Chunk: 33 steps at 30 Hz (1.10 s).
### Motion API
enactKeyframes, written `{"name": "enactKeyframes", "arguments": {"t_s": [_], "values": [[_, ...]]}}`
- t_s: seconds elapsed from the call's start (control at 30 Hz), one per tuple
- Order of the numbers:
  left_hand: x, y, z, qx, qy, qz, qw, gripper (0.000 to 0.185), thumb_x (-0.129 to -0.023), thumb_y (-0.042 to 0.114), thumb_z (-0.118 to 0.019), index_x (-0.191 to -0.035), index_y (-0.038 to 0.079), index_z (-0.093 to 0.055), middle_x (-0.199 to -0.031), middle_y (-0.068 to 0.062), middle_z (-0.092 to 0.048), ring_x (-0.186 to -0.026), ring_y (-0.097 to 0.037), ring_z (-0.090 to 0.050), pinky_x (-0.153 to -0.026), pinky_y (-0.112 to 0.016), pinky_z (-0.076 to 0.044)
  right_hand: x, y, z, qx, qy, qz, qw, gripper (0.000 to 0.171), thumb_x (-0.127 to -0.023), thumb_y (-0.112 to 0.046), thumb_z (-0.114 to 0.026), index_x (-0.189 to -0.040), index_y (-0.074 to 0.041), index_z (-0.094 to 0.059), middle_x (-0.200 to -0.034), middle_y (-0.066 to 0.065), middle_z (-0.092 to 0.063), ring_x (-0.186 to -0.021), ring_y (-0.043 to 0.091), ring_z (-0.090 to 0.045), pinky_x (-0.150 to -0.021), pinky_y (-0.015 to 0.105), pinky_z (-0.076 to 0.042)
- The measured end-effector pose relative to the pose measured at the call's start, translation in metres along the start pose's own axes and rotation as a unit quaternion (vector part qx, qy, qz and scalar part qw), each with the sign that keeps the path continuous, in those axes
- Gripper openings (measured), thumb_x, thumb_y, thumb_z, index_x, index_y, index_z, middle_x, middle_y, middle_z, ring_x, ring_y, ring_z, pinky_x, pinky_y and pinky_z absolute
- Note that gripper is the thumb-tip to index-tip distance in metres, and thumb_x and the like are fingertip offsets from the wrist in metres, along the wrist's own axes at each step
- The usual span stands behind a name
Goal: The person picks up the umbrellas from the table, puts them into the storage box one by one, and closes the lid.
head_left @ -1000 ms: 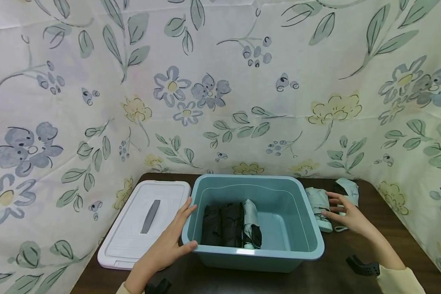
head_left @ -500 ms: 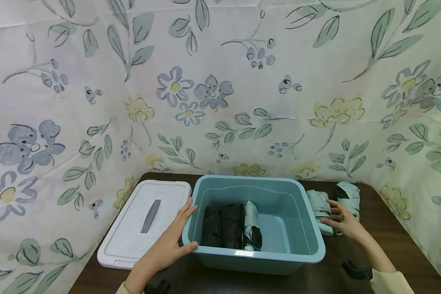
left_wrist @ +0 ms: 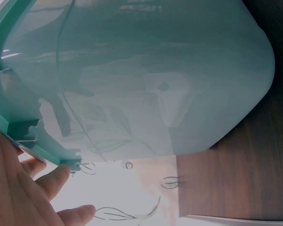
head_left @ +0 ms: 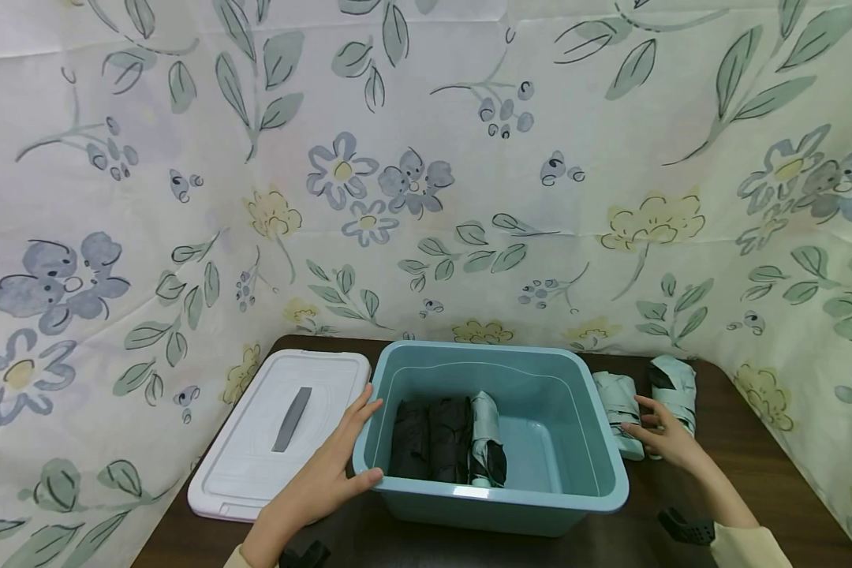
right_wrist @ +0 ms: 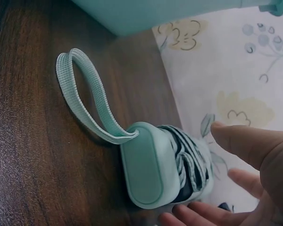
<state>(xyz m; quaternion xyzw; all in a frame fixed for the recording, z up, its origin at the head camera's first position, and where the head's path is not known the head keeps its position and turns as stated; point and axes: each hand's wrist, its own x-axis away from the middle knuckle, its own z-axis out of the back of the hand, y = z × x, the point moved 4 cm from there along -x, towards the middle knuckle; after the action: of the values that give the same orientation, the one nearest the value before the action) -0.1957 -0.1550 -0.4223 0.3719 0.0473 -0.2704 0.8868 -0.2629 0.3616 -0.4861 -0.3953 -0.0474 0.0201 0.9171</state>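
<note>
dark wooden table, floral cloth backdrop on three sides, soft even light

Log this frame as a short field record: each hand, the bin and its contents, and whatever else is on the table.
left hand: left hand rests against the near left corner of the teal plastic storage bin, thumb on the rim
right hand: right hand reaches around a folded mint-green umbrella with a wrist strap; fingers close to it, grip not yet clear
bin contents: two black folded umbrellas and one mint-and-black folded umbrella, lying side by side
lid: white plastic lid with grey handle, flat, left of the bin
other: second mint-green folded umbrella further right; dark wooden table
</note>
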Motion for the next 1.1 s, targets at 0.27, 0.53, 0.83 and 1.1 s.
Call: {"name": "enactKeyframes", "arguments": {"t_s": [0.27, 0.53, 0.83, 1.1], "values": [[0.000, -0.001, 0.000, -0.007, -0.008, -0.012, 0.9999, 0.082, -0.085, 0.041, -0.061, -0.150, 0.023, -0.014, -0.157, -0.001, -0.001, -0.141, -0.028, -0.015, -0.094, -0.065, -0.033, -0.008, 0.008, -0.007, -0.017, -0.011, -0.032, 0.999, 0.083, -0.092, -0.027, -0.057, -0.141, 0.014, -0.004, -0.130, 0.051, -0.020, -0.119, 0.062, -0.028, -0.075, 0.049, -0.051], [0.000, 0.000, 0.000, -0.003, -0.011, -0.009, 0.9999, 0.082, -0.086, 0.040, -0.061, -0.150, 0.023, -0.013, -0.157, 0.001, 0.000, -0.141, -0.031, -0.016, -0.093, -0.065, -0.034, -0.012, 0.009, -0.009, 0.055, 0.011, -0.038, 0.998, 0.084, -0.090, -0.035, -0.059, -0.138, 0.019, -0.014, -0.130, 0.047, -0.027, -0.116, 0.059, -0.035, -0.084, 0.058, -0.044], [0.000, 0.000, 0.000, -0.004, -0.013, -0.011, 0.9999, 0.082, -0.086, 0.041, -0.060, -0.150, 0.023, -0.013, -0.157, 0.000, 0.000, -0.141, -0.031, -0.017, -0.093, -0.065, -0.035, -0.018, 0.011, -0.011, 0.070, 0.033, -0.052, 0.996, 0.086, -0.088, -0.036, -0.060, -0.138, 0.017, -0.015, -0.125, 0.049, -0.033, -0.113, 0.058, -0.039, -0.082, 0.057, -0.044], [-0.001, 0.000, 0.000, -0.003, -0.012, -0.013, 0.9998, 0.082, -0.086, 0.041, -0.061, -0.150, 0.023, -0.013, -0.157, 0.001, 0.000, -0.141, -0.031, -0.016, -0.093, -0.065, -0.035, -0.021, 0.015, -0.011, 0.058, 0.040, -0.075, 0.995, 0.087, -0.087, -0.037, -0.062, -0.140, 0.013, -0.014, -0.122, 0.047, -0.037, -0.111, 0.056, -0.042, -0.080, 0.054, -0.046]]}}
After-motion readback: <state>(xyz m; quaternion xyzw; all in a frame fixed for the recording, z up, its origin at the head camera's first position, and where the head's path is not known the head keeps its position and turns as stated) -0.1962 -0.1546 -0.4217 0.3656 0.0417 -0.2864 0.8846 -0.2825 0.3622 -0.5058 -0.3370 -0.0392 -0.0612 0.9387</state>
